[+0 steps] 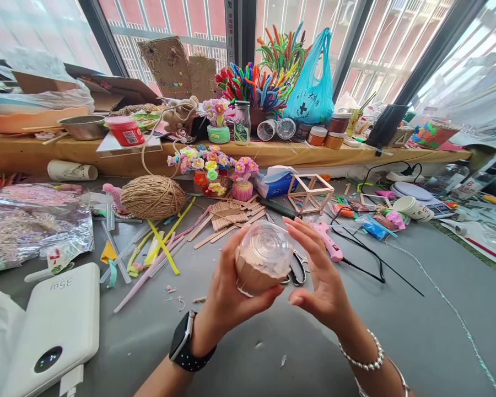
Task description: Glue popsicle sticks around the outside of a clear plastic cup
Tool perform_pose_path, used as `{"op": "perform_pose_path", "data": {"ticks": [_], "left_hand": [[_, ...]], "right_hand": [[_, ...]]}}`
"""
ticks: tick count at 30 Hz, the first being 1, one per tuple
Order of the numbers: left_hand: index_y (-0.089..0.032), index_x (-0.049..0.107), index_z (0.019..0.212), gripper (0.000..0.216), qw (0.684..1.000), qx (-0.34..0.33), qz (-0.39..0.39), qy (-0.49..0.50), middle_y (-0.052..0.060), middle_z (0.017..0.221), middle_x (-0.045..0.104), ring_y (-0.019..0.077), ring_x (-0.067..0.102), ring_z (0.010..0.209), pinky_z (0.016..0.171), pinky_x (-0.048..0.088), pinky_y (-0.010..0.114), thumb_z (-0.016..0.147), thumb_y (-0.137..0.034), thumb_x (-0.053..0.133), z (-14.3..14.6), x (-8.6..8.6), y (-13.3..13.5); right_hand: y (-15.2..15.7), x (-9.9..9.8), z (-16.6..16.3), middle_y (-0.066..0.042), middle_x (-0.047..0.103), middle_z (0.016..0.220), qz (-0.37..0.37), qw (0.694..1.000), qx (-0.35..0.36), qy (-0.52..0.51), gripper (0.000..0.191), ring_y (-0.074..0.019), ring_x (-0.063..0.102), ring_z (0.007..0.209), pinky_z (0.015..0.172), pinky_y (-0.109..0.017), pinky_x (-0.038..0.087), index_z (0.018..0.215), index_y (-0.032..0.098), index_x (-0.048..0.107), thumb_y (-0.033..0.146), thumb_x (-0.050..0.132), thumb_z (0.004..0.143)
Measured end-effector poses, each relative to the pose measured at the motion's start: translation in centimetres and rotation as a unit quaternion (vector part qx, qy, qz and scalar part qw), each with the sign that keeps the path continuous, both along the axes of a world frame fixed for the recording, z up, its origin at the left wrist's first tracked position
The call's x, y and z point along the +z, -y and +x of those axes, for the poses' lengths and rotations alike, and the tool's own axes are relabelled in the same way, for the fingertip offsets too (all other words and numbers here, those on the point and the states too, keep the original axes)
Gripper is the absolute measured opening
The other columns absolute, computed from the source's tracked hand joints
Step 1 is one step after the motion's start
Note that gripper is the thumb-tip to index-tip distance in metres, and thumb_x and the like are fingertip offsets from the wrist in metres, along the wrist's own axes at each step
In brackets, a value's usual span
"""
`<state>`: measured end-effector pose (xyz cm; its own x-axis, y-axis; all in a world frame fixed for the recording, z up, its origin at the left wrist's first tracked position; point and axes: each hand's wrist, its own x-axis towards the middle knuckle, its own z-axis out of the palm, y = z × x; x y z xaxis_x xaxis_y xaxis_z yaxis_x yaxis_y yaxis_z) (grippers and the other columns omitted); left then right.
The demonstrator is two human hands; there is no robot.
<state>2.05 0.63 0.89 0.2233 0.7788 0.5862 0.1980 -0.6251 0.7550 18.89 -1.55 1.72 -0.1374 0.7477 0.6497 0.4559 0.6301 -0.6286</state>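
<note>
My left hand (227, 281) is wrapped round a clear plastic container (267, 248), tilted so its round ridged end faces me. A brown, wood- or cardboard-like covering with a ragged edge runs around the container's side. My right hand (320, 270) is held just to the right of it, fingers spread and thumb apart, with nothing in its grasp. Behind the hands lies a pair of scissors (300, 269), partly hidden. A pink glue gun (329, 242) rests beyond my right hand. Flat wooden craft sticks (227, 218) are spread behind the container.
A ball of twine (152, 197), yellow and clear strips, and a white power bank (53, 331) lie to the left. A wooden stick cube frame (311, 194) and a tissue pack (275, 182) stand behind. Black cable (380, 270) trails right. Pipe cleaners (254, 91) crowd the ledge.
</note>
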Motion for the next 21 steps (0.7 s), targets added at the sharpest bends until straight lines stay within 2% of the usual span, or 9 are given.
{"op": "perform_pose_path", "data": {"ticks": [3,5,11,14,21], "left_hand": [[-0.029,0.025,0.13,0.092,0.997,-0.014,0.07,-0.006,0.01,0.131,0.043,0.0312,0.04,0.121,0.102,0.028,0.047,0.054,-0.02,0.077,0.07,-0.36,0.06],[-0.03,0.023,0.131,0.094,0.996,-0.025,0.089,-0.006,0.01,0.132,0.043,0.0307,0.04,0.122,0.103,0.026,0.047,0.054,-0.02,0.077,0.15,-0.51,0.07],[-0.028,0.027,0.13,0.092,0.996,-0.064,0.056,-0.016,0.011,0.132,0.043,0.0315,0.042,0.119,0.1,0.031,0.047,0.053,-0.023,0.076,0.04,-0.7,0.07],[-0.028,0.029,0.13,0.093,0.994,-0.081,0.064,-0.021,0.011,0.129,0.046,0.032,0.043,0.118,0.099,0.032,0.047,0.051,-0.025,0.077,-0.04,-0.63,0.19],[-0.028,0.04,0.125,0.093,0.995,-0.085,0.036,0.029,0.011,0.122,0.054,0.0356,0.047,0.114,0.098,0.032,0.051,0.041,-0.025,0.08,-0.11,-0.76,0.47]], "right_hand": [[-0.12,0.07,0.07,-0.005,0.04,0.135,0.0,1.0,0.001,-0.02,0.071,-0.0298,0.03,0.128,0.104,-0.054,0.027,0.129,0.031,0.038,0.068,0.047,0.07],[-0.23,0.1,0.12,-0.004,0.041,0.133,-0.005,1.0,0.012,-0.026,0.072,-0.0296,0.031,0.127,0.104,-0.054,0.027,0.128,0.032,0.04,0.069,0.049,0.067],[-0.52,0.05,-0.09,-0.004,0.048,0.125,0.026,0.998,0.037,-0.047,0.076,-0.0276,0.04,0.12,0.103,-0.05,0.03,0.124,0.032,0.043,0.071,0.053,0.059],[-0.54,0.0,-0.33,-0.005,0.05,0.122,0.053,0.997,0.039,-0.048,0.079,-0.0286,0.043,0.117,0.102,-0.051,0.032,0.122,0.03,0.044,0.073,0.053,0.057],[-0.35,0.23,-0.54,-0.005,0.053,0.12,0.072,0.996,0.036,-0.044,0.076,-0.029,0.045,0.115,0.101,-0.052,0.031,0.12,0.029,0.044,0.073,0.053,0.059]]}}
